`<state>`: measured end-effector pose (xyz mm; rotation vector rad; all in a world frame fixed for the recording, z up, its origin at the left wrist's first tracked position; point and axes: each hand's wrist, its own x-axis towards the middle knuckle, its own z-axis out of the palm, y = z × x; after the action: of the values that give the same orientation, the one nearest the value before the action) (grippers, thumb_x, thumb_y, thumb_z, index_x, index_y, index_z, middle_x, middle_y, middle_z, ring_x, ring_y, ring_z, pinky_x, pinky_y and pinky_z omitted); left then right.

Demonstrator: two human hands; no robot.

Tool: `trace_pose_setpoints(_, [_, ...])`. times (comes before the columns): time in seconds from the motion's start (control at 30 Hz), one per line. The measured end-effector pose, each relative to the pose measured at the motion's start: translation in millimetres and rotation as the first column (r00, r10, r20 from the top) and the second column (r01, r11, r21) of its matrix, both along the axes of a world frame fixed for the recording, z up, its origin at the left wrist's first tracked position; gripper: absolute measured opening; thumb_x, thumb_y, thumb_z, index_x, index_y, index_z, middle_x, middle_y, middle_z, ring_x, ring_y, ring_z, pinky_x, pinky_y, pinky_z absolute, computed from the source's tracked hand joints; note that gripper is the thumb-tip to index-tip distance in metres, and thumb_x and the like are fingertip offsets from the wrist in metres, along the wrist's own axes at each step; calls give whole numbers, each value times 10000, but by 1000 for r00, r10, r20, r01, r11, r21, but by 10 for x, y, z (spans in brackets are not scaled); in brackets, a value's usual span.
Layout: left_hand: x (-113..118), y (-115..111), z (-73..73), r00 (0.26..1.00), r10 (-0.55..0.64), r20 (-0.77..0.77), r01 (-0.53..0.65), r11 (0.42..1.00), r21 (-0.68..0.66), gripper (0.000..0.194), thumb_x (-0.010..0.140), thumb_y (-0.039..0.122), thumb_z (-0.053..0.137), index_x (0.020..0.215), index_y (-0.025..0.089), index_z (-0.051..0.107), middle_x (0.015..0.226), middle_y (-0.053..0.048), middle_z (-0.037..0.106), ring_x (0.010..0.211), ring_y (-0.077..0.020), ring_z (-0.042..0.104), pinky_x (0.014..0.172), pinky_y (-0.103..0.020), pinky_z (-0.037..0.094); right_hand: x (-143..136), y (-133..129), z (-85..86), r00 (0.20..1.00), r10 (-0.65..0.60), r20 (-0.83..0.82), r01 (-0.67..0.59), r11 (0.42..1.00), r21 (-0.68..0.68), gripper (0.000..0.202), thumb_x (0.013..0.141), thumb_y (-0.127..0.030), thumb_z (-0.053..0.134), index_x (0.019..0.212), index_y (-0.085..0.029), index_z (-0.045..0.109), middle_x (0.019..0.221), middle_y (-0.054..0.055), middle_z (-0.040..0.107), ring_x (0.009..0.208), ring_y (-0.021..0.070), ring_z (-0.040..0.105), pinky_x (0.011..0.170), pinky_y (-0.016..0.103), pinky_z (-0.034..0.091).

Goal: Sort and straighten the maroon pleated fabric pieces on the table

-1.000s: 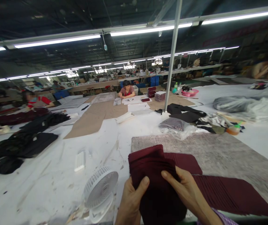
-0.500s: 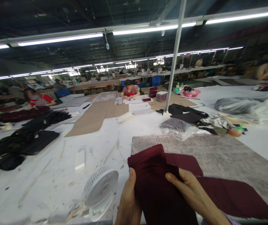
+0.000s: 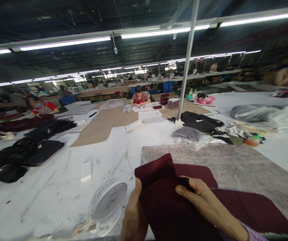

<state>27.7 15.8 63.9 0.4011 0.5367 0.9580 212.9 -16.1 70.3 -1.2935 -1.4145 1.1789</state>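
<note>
Between my two hands is a stack of dark maroon fabric pieces, held above the table's near edge. My left hand grips its left side, thumb on top. On the right side, my right hand pinches the upper layers between thumb and fingers, and they bend up from the part below. Beyond and to the right, fanned rows of maroon fabric pieces lie on a grey mottled sheet. The lower end of the held stack is dark and runs out of view.
A white fan stands just left of my left hand. A metal post rises from the table. Plastic-wrapped fabric, black cloth and a pink basin lie beyond. Dark garments are at left. A person works opposite.
The upper layers have been bent further toward me, showing more of the maroon face beneath. The stack and my left hand have shifted slightly left.
</note>
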Motion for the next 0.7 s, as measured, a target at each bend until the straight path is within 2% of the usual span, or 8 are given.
trace_pose_setpoints(0.2, [4, -55, 27, 999, 34, 14, -34, 998, 51, 407, 830, 478, 547, 1110, 214, 679, 1219, -76, 654, 1246, -292, 486, 1067, -411, 377, -58, 29, 5, 998, -45, 53, 42, 998, 46, 261, 887, -391, 519, 769, -176, 609, 741, -3, 601, 681, 155, 529, 604, 238, 428])
trace_pose_setpoints(0.33, [4, -86, 15, 999, 36, 30, -38, 994, 102, 554, 799, 614, 488, 1173, 235, 641, 1254, -77, 631, 1287, -300, 435, 1090, -422, 334, -41, 11, -26, 998, -50, 40, 48, 998, 47, 280, 881, -413, 523, 765, -170, 599, 778, 12, 621, 716, 175, 547, 636, 254, 442])
trace_pose_setpoints(0.4, [11, -107, -11, 998, 68, 2, -68, 990, 127, 585, 750, 622, 556, 1178, 231, 637, 1218, -86, 653, 1277, -313, 444, 1081, -432, 341, -36, -1, -37, 998, -54, 24, 53, 998, 36, 279, 877, -416, 530, 771, -167, 602, 782, 15, 625, 723, 178, 554, 640, 253, 444])
trace_pose_setpoints(0.53, [52, -136, -23, 984, 112, -140, -74, 966, 248, 637, 542, 366, 836, 1127, 181, 662, 1046, -112, 728, 1127, -358, 575, 999, -455, 427, -36, -9, -46, 999, -44, -14, 44, 999, 15, 266, 879, -406, 532, 806, -164, 613, 777, 16, 630, 731, 184, 564, 640, 255, 452])
trace_pose_setpoints(0.6, [80, -139, -8, 973, 110, -205, -51, 960, 275, 596, 517, 266, 852, 1080, 162, 684, 976, -110, 745, 1030, -354, 632, 940, -457, 473, -36, -7, -44, 999, -40, -21, 41, 999, 22, 255, 876, -397, 541, 819, -163, 625, 790, 17, 638, 735, 184, 566, 642, 255, 455])
trace_pose_setpoints(0.7, [112, -140, -10, 947, 137, -290, -56, 961, 271, 487, 559, 230, 827, 1023, 149, 705, 945, -107, 752, 941, -324, 672, 886, -432, 510, -40, -6, -38, 998, -46, -34, 47, 999, 21, 248, 867, -391, 560, 843, -165, 659, 798, 13, 650, 722, 176, 573, 626, 247, 457])
